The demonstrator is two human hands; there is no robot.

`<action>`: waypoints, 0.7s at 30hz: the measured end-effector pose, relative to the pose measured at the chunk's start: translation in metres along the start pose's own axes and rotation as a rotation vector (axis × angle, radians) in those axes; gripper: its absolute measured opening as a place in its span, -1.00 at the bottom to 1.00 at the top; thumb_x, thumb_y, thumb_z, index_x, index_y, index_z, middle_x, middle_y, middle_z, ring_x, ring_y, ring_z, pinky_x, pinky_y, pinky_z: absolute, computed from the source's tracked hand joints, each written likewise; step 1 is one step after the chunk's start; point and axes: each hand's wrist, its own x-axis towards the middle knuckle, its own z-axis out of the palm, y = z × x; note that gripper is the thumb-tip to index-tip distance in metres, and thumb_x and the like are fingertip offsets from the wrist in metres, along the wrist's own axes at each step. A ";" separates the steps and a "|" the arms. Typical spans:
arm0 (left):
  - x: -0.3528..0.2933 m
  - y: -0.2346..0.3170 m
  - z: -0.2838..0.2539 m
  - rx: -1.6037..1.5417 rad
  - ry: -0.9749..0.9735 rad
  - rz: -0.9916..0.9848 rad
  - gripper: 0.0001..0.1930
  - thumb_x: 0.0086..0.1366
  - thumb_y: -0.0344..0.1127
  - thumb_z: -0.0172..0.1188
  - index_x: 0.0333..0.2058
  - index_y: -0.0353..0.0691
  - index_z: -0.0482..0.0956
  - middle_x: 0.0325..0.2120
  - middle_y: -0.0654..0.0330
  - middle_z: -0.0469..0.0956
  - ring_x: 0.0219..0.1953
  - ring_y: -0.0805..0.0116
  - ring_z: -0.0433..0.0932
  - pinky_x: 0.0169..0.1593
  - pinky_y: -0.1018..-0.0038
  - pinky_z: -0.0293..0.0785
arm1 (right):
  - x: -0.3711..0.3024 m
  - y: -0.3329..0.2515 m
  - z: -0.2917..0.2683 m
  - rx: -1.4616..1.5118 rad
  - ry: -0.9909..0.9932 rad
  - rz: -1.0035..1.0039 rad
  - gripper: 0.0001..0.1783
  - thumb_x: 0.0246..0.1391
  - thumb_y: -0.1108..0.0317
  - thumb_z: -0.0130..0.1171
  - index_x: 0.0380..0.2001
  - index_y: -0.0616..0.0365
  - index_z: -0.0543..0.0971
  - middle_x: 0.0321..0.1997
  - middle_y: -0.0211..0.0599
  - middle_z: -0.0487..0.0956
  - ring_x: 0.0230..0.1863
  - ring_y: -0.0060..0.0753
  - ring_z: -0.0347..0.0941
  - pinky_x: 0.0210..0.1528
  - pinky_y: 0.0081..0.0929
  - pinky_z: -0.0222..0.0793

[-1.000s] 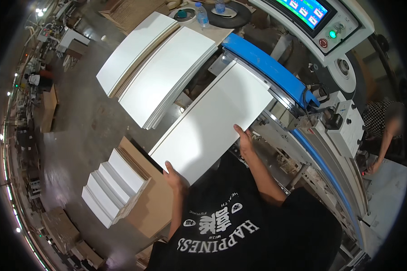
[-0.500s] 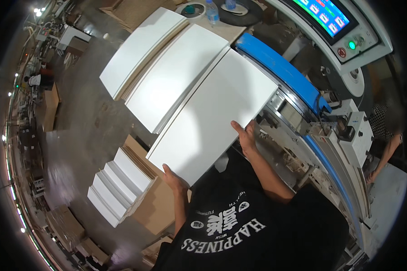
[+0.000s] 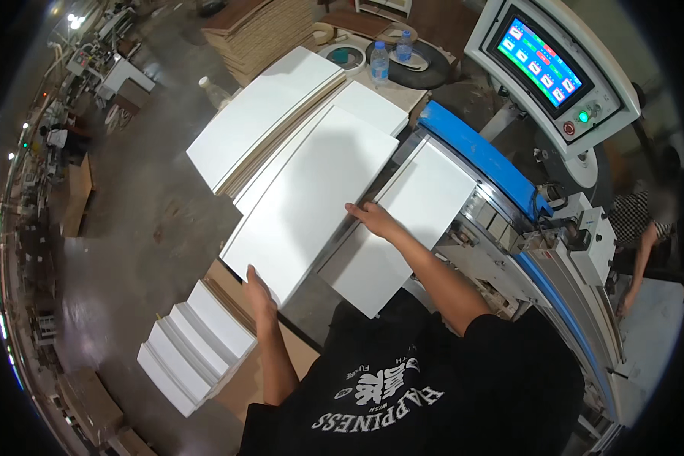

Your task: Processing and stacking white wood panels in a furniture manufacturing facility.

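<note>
A long white panel (image 3: 308, 197) lies tilted across my front, held at its near end by both hands. My left hand (image 3: 260, 292) is closed on its near left corner, thumb on top and fingers hidden beneath. My right hand (image 3: 374, 220) grips the right long edge, thumb on the upper face. Under the far end of this panel, part of another white panel (image 3: 376, 106) shows. To the right, a separate white panel (image 3: 433, 186) rests against the machine's metal edge beside the blue guard (image 3: 479, 152); neither hand holds it.
A stack of white-topped panels (image 3: 277, 114) stands at the left. More white panels (image 3: 197, 346) lean in steps lower left. Water bottles (image 3: 379, 64) stand on the far table. A lit control screen (image 3: 539, 64) hangs upper right. Another person's arm (image 3: 640, 266) shows at the far right.
The panel I held at the machine now lies there, let go. Both hands have shifted left and hold another panel, drawn partly toward me off the middle pile. The view has turned slightly.
</note>
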 end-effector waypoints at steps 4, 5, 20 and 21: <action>0.047 0.031 0.032 0.024 0.019 -0.067 -0.29 0.50 -0.06 0.16 0.37 -0.52 0.21 0.32 -0.09 0.35 0.38 0.06 0.30 0.44 0.22 0.14 | -0.020 0.020 0.021 0.128 0.450 -0.423 -0.48 0.31 -0.09 0.26 -0.39 0.23 0.57 -0.42 -0.16 0.58 -0.40 -0.30 0.49 -0.28 -0.32 0.43; 0.059 0.036 0.032 0.023 0.018 -0.087 -0.29 0.50 -0.06 0.16 0.37 -0.52 0.21 0.32 -0.09 0.35 0.38 0.06 0.30 0.44 0.22 0.14 | -0.030 0.028 0.026 0.117 0.453 -0.407 -0.48 0.31 -0.09 0.26 -0.39 0.23 0.57 -0.42 -0.16 0.58 -0.40 -0.30 0.49 -0.28 -0.32 0.43; -0.073 0.026 0.202 0.612 -0.919 0.642 -0.67 0.51 -0.36 0.11 0.15 -0.41 0.51 -0.01 0.02 0.64 0.07 0.24 0.60 0.20 0.32 0.45 | -0.297 0.202 0.092 0.277 1.033 0.170 -0.68 0.29 0.15 0.30 -0.33 0.22 0.58 -0.47 -0.15 0.63 -0.42 -0.39 0.55 -0.29 -0.34 0.46; -0.084 0.014 0.195 0.700 -1.002 0.620 -0.70 0.51 -0.37 0.12 0.11 -0.39 0.55 -0.11 0.07 0.69 -0.01 0.30 0.63 0.14 0.37 0.49 | -0.315 0.217 0.101 0.335 1.061 0.156 -0.67 0.29 0.13 0.31 -0.32 0.22 0.59 -0.43 -0.11 0.66 -0.38 -0.36 0.62 -0.26 -0.34 0.49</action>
